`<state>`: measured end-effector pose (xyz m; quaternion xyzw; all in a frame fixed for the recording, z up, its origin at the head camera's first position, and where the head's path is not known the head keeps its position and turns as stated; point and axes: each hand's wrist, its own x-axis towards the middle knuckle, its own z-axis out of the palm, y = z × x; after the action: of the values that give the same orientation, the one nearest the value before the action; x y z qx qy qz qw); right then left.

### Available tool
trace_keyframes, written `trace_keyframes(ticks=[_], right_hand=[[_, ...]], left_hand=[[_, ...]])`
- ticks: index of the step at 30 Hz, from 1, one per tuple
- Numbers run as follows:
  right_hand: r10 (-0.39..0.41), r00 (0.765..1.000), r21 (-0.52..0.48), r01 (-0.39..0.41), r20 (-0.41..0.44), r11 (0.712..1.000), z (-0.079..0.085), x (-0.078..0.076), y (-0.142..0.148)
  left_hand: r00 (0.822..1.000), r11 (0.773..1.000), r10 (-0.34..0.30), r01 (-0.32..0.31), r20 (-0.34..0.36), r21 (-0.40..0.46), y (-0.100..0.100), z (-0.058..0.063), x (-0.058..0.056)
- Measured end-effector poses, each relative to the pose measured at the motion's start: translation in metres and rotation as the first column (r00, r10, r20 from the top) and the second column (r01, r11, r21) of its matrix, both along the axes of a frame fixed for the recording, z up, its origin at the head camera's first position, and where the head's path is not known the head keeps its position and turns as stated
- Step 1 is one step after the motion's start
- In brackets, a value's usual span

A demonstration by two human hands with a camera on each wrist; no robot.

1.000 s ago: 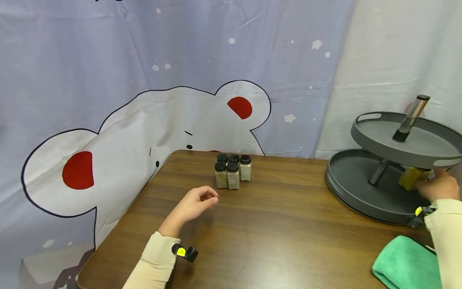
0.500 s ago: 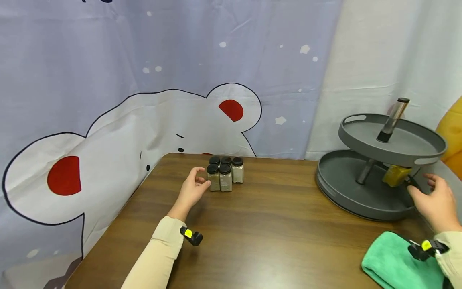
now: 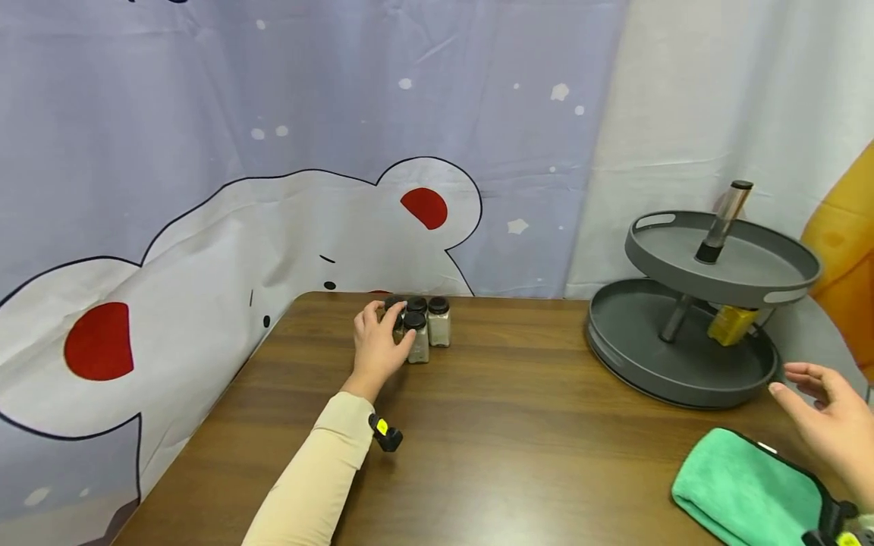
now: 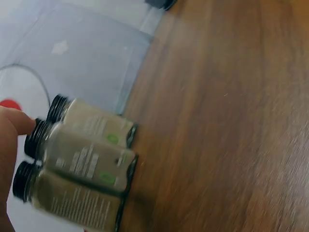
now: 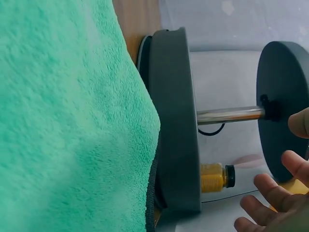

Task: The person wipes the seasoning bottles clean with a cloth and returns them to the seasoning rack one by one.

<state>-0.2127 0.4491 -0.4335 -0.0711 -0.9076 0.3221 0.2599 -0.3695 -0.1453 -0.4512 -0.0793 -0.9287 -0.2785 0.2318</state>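
Several small spice jars with black lids stand clustered at the back of the table; a front jar (image 3: 417, 343) shows pale grey contents. My left hand (image 3: 378, 347) reaches in from the left, its thumb and index finger spread about the leftmost front jar, which it mostly hides. In the left wrist view a fingertip (image 4: 25, 123) lies against the lid of the middle jar (image 4: 89, 159); no firm grip is visible. My right hand (image 3: 829, 413) hovers near the two-tier tray (image 3: 683, 379), fingers apart and holding nothing. A yellow spice jar (image 3: 732, 325) stands on the lower tier.
A folded green cloth (image 3: 747, 485) lies on the brown table (image 3: 519, 440) at the right front. The upper tier (image 3: 751, 262) of the stand overhangs the yellow jar. A printed curtain (image 3: 341, 136) hangs behind the table.
My left hand has moved up and right to the jars, its fingers now about the leftmost front one. My right hand has left the yellow jar and drawn back from the stand.
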Motion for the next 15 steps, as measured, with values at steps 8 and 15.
trace_keyframes(ticks=[8, 15], right_hand=[[0.172, 0.886, 0.203, -0.281, 0.43, 0.938, 0.001, 0.014, -0.018], [0.188, 0.775, 0.326, -0.455, 0.603, 0.829, -0.026, 0.037, -0.039]], left_hand=[[0.995, 0.957, -0.025, -0.005, -0.098, -0.291, 0.015, -0.001, 0.004], [0.988, 0.95, -0.104, 0.065, -0.113, -0.304, 0.028, 0.004, 0.013]])
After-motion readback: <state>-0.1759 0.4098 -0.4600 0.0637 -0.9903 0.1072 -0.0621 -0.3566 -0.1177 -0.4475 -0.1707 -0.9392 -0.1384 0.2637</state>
